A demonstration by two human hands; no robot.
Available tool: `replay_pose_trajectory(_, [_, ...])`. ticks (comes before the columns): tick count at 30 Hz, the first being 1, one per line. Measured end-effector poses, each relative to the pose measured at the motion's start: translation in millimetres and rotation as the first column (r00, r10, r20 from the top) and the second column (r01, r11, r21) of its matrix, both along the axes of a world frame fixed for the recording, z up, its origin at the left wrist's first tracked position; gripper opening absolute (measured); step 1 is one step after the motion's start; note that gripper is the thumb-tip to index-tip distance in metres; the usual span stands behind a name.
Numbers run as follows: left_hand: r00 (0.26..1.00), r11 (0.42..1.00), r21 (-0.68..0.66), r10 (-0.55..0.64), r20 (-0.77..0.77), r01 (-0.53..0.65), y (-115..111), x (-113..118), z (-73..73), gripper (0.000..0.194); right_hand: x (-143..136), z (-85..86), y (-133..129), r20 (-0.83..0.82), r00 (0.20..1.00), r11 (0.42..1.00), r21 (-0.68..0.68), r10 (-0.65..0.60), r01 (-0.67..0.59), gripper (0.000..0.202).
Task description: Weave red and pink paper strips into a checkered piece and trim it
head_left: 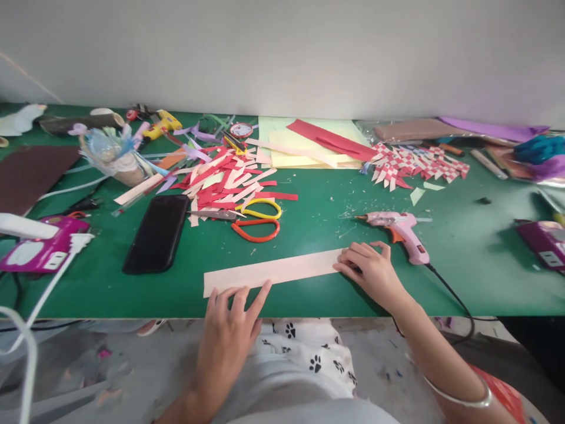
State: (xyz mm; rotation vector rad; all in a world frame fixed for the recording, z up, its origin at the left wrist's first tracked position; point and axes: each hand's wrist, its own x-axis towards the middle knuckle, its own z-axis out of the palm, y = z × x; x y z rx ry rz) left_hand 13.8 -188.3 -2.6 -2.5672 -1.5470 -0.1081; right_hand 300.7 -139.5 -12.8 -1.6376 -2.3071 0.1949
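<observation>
A long pale pink paper strip [273, 271] lies across the green tabletop near its front edge. The fingers of my left hand [233, 315] are spread and rest along the strip's lower edge at the left. At the strip's right end, my right hand [368, 271] has thumb and fingertips closed on the paper. Just beyond the right hand lies a pink glue gun [399, 227], its nozzle pointing left. Scissors [256, 221] with one yellow and one orange handle lie behind the strip, beside a heap of red and pale pink paper strips [229, 182].
To the left are a black phone [156, 234] and a purple power strip [53, 244] with white cables. Yellow sheets [309, 144] and a red paper [331, 138] lie at the back. Woven red-and-white pieces [415, 162] sit at the back right. A second power strip [542, 241] is far right.
</observation>
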Motion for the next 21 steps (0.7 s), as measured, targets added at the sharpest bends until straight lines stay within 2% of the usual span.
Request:
replay_pose_trajectory(6, [1.0,1.0,0.016,-0.002,0.006,0.002,1,0,1.8,0.063,5,-4.3,1,-0.084,0.996,0.996,-0.085,-0.038,0.031,0.027])
replay_pose_trajectory(9, [1.0,1.0,0.016,-0.001,0.006,0.001,1,0,1.7,0.064,11,-3.5,-1,-0.17,0.985,0.992,-0.128,-0.023,0.001,0.023])
replay_pose_trajectory(13, [1.0,1.0,0.019,-0.006,0.019,0.006,1,-1,1.5,0.065,19,-4.3,-5,-0.225,0.972,0.994,-0.107,-0.062,0.039,0.02])
replay_pose_trajectory(21, [1.0,1.0,0.002,-0.019,-0.003,0.019,3,-1,3.2,0.066,19,-9.5,-7,-0.198,0.973,0.991,-0.079,-0.121,0.107,0.024])
